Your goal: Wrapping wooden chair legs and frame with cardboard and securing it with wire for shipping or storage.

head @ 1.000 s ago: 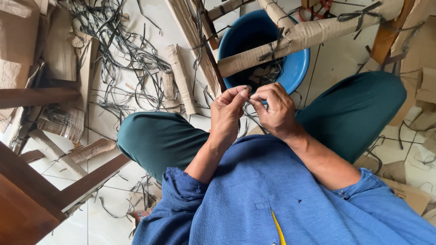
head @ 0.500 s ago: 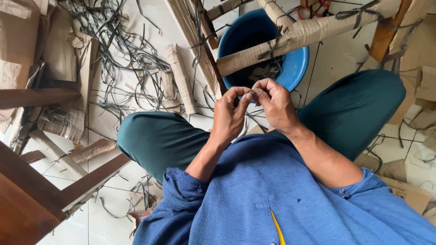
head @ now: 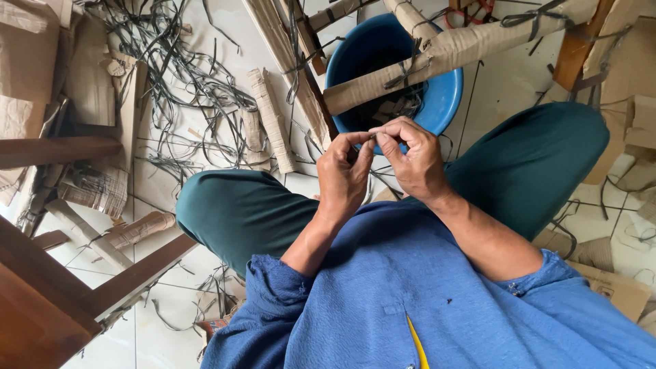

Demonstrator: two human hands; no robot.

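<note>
A thin dark strip is pinched between both hands, left and right; blue tub behind.

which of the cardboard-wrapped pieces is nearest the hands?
The cardboard-wrapped bar lying across the blue bucket, tied with dark straps, just beyond the left hand and right hand. The other wrapped rolls lie farther left on the floor.

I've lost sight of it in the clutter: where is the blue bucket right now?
In the head view the blue bucket stands on the tiled floor at top centre, just beyond the left hand and right hand, under a cardboard-wrapped wooden bar.
</note>
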